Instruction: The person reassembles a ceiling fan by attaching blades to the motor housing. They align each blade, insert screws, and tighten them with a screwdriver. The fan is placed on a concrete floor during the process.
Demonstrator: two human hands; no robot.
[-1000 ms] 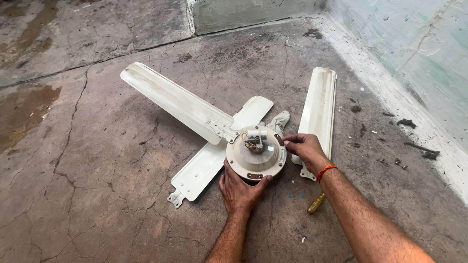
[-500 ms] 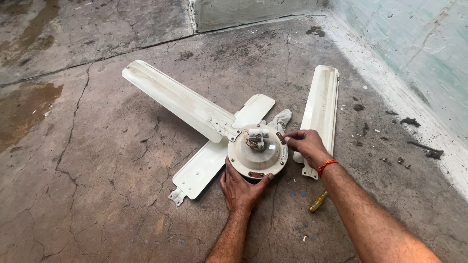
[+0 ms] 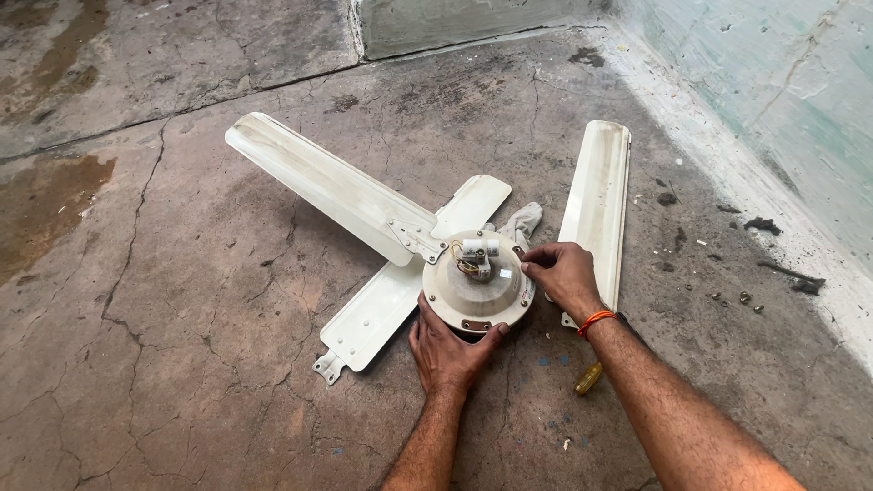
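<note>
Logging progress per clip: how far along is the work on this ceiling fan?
Two blades lie loose on the floor, one under the fan and one to the right. One blade remains bracketed to the motor housing. The left hand steadies the housing; the right hand works at its rim. A screwdriver lies nearby.

Cream fan motor (image 3: 477, 291), cream blades (image 3: 332, 186), orange wristband (image 3: 597, 320), grey cracked floor (image 3: 182, 364)

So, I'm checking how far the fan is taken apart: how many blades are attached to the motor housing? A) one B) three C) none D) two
A: only the long blade is bracketed to the motor housing; the other two blades lie loose on the floor.
</note>
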